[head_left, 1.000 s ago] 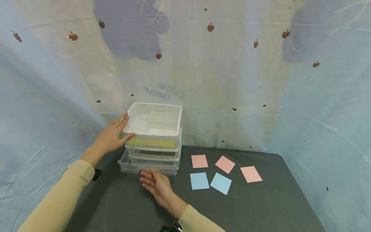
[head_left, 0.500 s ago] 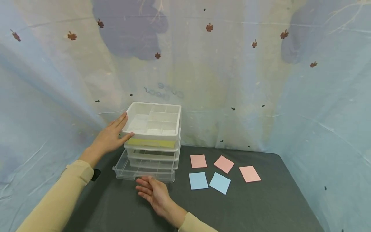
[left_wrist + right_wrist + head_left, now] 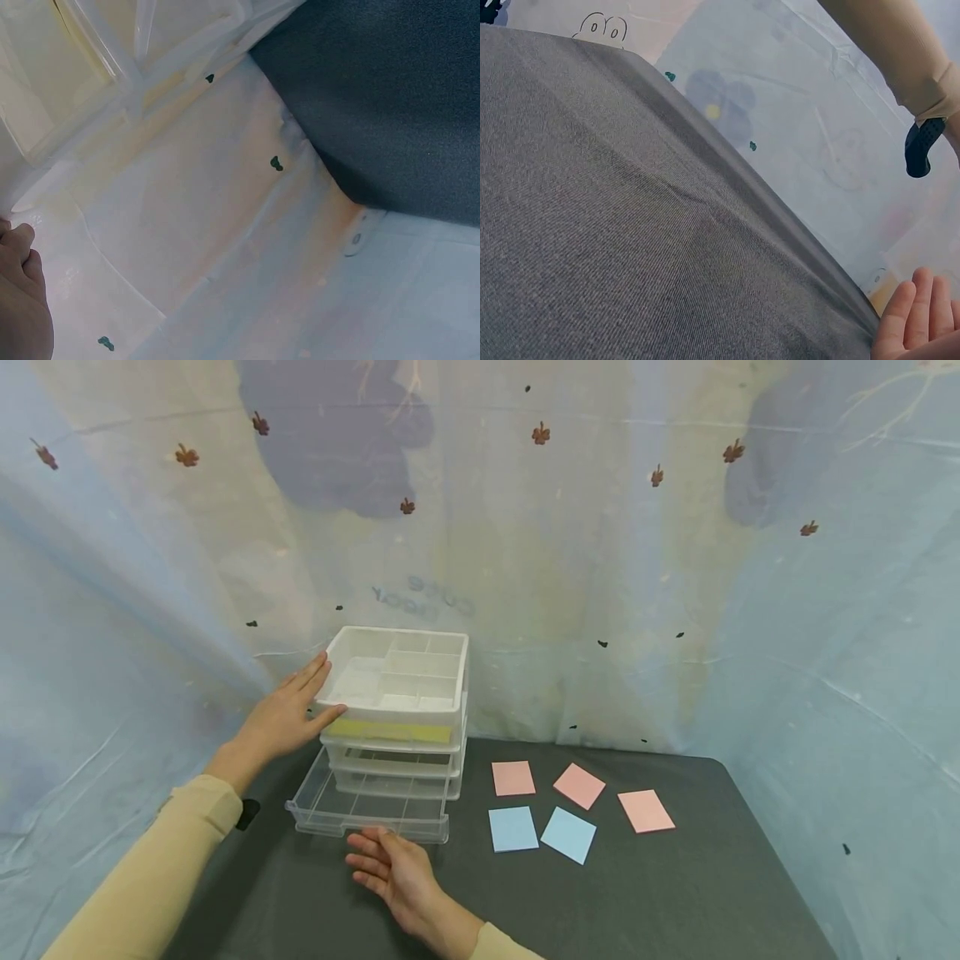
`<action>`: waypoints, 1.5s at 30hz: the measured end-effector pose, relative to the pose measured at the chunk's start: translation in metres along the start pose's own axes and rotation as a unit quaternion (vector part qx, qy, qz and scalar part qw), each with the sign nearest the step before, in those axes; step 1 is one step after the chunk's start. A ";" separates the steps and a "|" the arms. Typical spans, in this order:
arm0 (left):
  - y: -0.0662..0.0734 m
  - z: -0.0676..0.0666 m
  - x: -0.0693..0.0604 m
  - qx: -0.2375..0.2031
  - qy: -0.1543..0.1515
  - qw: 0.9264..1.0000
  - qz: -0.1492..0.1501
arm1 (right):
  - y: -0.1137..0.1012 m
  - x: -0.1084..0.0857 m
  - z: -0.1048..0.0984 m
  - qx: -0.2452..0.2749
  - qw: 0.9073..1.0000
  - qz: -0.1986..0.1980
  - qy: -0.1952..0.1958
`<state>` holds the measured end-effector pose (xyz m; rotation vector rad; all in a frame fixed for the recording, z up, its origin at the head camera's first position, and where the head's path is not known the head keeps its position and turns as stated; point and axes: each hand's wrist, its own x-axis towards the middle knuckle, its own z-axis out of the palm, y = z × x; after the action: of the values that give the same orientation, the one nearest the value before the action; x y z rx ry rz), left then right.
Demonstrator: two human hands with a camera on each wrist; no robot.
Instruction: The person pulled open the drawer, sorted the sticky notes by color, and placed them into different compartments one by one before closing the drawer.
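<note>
Clear bottom drawer [image 3: 375, 807] standing well out from its drawer unit [image 3: 393, 746], a hand at each.
The unit sits by the counter's [image 3: 600, 906] far edge, toward the left end, the drawer reaching toward the near edge. The left hand [image 3: 285, 717] lies nearly flat against the upper left side, thumb across the front corner, gripping nothing, likely to steady the light stack. The right hand [image 3: 401, 872], palm upturned, has relaxed, extended fingers at the drawer's front notch, presumably for purchase; whether a fingertip hooks underneath, I cannot tell. The drawer is see-through, with thin dividers; above are a yellow-banded drawer and a white compartmented top tray [image 3: 386, 712].
</note>
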<state>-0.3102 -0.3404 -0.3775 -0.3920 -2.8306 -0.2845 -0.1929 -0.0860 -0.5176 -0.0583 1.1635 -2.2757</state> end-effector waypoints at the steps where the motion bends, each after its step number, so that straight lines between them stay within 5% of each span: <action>1: 0.000 0.000 0.000 0.000 0.000 1.000 0.000 | 0.000 0.000 0.000 -0.001 1.000 0.001 0.001; 15: 0.000 0.000 -0.001 0.001 0.000 1.000 -0.001 | -0.002 -0.003 0.002 -0.042 0.999 -0.001 -0.022; 28: 0.001 0.002 0.000 -0.005 0.004 1.000 0.000 | -0.038 -0.019 0.009 -0.122 0.985 -0.083 -0.090; 37: 0.000 0.002 0.000 -0.002 -0.008 1.000 -0.009 | -0.071 -0.034 -0.001 -0.215 0.953 -0.181 -0.115; 45: 0.001 0.000 0.002 -0.005 -0.005 1.000 0.001 | -0.100 -0.045 -0.031 -0.288 0.911 -0.277 -0.105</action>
<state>-0.3122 -0.3389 -0.3770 -0.4001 -2.8402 -0.2971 -0.2116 0.0046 -0.4516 -0.9450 1.8269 -2.1979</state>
